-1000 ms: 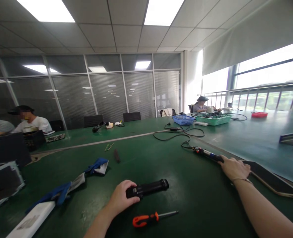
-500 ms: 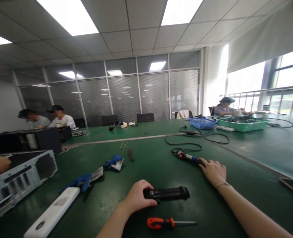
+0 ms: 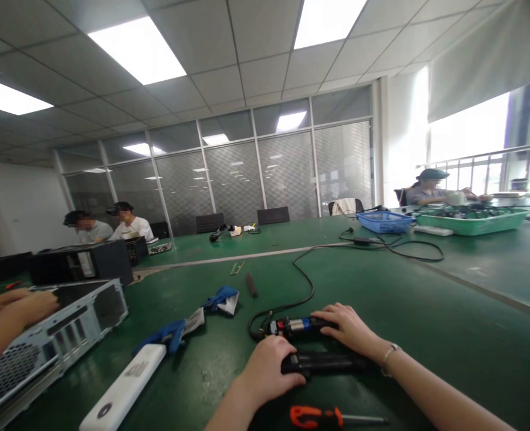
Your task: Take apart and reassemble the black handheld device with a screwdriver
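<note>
My left hand (image 3: 271,368) is closed round the left end of a black casing half (image 3: 328,363), which lies lengthwise on the green table. Just beyond it, my right hand (image 3: 348,326) holds the black end of an opened corded electric tool (image 3: 298,325). Its metal barrel, blue band and red parts show at the uncovered left end, and a black cord runs out from there. The two pieces lie almost parallel and close together. Nearer to me is a screwdriver (image 3: 316,417) with an orange and black handle, its shaft pointing right.
At left, another person's hands (image 3: 32,308) reach into an open computer case (image 3: 81,335). A white bar-shaped device (image 3: 124,386) and blue-grey gloves (image 3: 175,332) lie beside it. Farther back are a dark bar (image 3: 251,285), a blue basket (image 3: 384,222) and a green tray (image 3: 475,224) of cables.
My right hand has drawn the corded tool left and towards me, beside the casing half. The cord has shifted with it. My left hand keeps its grip, and the view has turned slightly left.
</note>
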`<state>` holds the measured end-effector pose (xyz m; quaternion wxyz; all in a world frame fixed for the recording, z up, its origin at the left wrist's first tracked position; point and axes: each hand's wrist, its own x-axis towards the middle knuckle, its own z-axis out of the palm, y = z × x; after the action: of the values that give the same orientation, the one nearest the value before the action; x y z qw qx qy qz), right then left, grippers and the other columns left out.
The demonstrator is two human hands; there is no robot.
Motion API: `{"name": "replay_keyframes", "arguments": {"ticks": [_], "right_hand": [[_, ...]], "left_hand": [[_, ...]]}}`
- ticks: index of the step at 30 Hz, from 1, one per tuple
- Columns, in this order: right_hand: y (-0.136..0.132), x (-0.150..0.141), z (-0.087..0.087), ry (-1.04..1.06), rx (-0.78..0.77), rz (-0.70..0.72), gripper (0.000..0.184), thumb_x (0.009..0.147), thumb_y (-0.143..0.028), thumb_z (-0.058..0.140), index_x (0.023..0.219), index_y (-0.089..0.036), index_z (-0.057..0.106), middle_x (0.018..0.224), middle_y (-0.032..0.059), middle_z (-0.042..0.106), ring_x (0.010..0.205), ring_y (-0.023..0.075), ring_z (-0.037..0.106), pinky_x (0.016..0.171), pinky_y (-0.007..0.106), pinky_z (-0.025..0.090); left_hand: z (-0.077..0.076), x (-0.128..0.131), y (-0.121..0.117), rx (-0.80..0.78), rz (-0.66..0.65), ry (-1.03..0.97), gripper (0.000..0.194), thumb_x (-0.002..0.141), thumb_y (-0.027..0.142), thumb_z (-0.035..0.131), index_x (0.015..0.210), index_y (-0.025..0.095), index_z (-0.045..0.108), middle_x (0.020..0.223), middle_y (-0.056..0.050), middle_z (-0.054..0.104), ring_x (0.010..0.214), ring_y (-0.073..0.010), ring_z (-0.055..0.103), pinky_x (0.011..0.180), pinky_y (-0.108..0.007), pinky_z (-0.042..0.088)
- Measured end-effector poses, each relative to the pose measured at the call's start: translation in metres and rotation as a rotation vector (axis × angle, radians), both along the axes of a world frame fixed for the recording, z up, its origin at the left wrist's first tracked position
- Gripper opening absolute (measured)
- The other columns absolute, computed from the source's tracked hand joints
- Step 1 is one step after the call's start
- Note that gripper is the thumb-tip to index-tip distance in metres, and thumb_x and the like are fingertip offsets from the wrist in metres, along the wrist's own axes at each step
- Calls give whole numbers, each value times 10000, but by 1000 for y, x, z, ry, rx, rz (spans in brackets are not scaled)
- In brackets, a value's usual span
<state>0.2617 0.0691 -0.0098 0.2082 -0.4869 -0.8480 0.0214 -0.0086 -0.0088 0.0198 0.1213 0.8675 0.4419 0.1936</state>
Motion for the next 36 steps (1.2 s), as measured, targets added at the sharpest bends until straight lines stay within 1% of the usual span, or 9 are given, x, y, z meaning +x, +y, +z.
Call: {"name": "replay_keyframes", "arguments": {"ticks": [4, 9, 16, 22, 27, 30, 33, 35, 36], "right_hand": [[-10, 2, 6, 6, -67, 55, 391, 869, -427, 551, 1257, -402, 589, 1127, 15, 659, 979, 237, 571, 909, 378, 411], [-14, 7, 8, 50, -163, 84, 395, 863, -419, 536, 1254, -400, 590, 1123, 20, 657, 996, 260, 575, 919, 423, 418], [-19, 9, 6, 72, -134, 73, 383, 864, -426, 539, 1240, -395, 605, 1094, 25, 670, 979, 255, 590, 907, 408, 438], [-26, 10, 5, 131, -115, 72, 404, 874, -489, 535, 1242, -345, 620, 1117, 51, 664, 998, 257, 593, 931, 415, 441], [-39, 7, 8, 248, -21, 18, 399, 893, -531, 499, 1159, -292, 677, 1173, 74, 631, 1067, 266, 574, 959, 410, 441], [-50, 6, 16, 315, 5, 3, 376, 908, -524, 479, 1057, -269, 711, 1083, 77, 655, 994, 248, 599, 906, 373, 473], [-62, 7, 23, 336, -67, 68, 346, 905, -501, 493, 912, -252, 733, 944, 62, 681, 859, 214, 626, 796, 312, 501], [-67, 9, 27, 305, -156, 121, 287, 844, -486, 592, 911, -247, 736, 910, 51, 691, 817, 206, 630, 752, 291, 501], [-68, 11, 27, 277, -201, 141, 289, 782, -480, 666, 943, -250, 736, 925, 46, 696, 829, 213, 632, 758, 291, 500]], "left_hand": [[6, 0, -6, 11, -11, 50, 458, 669, 459, 808, 1034, 197, 715, 1053, -85, 690, 989, -277, 617, 900, -358, 466], [3, -3, -6, 17, -17, 51, 528, 620, 523, 817, 1021, 192, 724, 1043, -92, 698, 964, -285, 634, 886, -362, 488], [-1, -3, -4, 28, -6, -12, 519, 589, 515, 829, 1000, 215, 725, 1030, -72, 702, 944, -274, 642, 871, -354, 486], [-4, -2, -3, 41, -8, -6, 511, 581, 491, 835, 995, 214, 717, 1039, -71, 695, 961, -276, 629, 883, -357, 472], [-3, -3, -2, 21, -2, 39, 489, 592, 512, 826, 963, 214, 713, 1021, -69, 691, 943, -269, 628, 850, -343, 477], [-3, -3, -2, 19, -4, 35, 494, 594, 516, 826, 967, 213, 710, 1023, -67, 689, 944, -266, 628, 849, -339, 477], [0, -3, -4, 19, -8, 19, 482, 599, 502, 827, 965, 211, 711, 1019, -67, 689, 944, -268, 628, 849, -344, 480], [3, -2, -5, 19, -19, 10, 463, 611, 484, 822, 969, 212, 710, 1024, -71, 689, 950, -271, 626, 860, -355, 480], [5, -2, -6, 21, -24, 3, 458, 610, 469, 823, 971, 211, 710, 1027, -72, 689, 960, -274, 623, 872, -362, 477]]}}
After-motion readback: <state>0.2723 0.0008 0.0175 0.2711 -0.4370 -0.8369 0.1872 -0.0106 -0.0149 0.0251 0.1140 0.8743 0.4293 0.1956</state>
